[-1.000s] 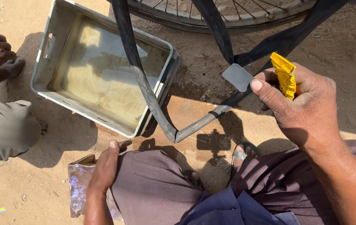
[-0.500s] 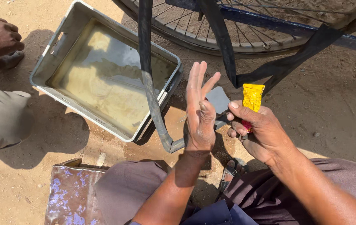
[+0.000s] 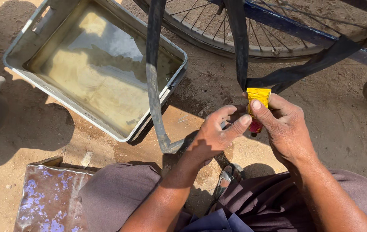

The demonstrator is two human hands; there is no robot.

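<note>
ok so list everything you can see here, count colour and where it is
glue tube: 1, yellow with a red cap end, pinched between both hands
inner tube: 1, black, hanging in a loop from above, across the tray's right edge to the ground
tray: 1, grey, upper left on the sand, holding murky water
bicycle wheel: 1, dark rim with spokes, top centre
frame bar: 1, blue, top right
metal sheet: 1, purple-flecked, bottom left
sandal: 1, dark, bottom centre
left hand: fingers at the tube's cap end
right hand: gripping the tube's body
</note>
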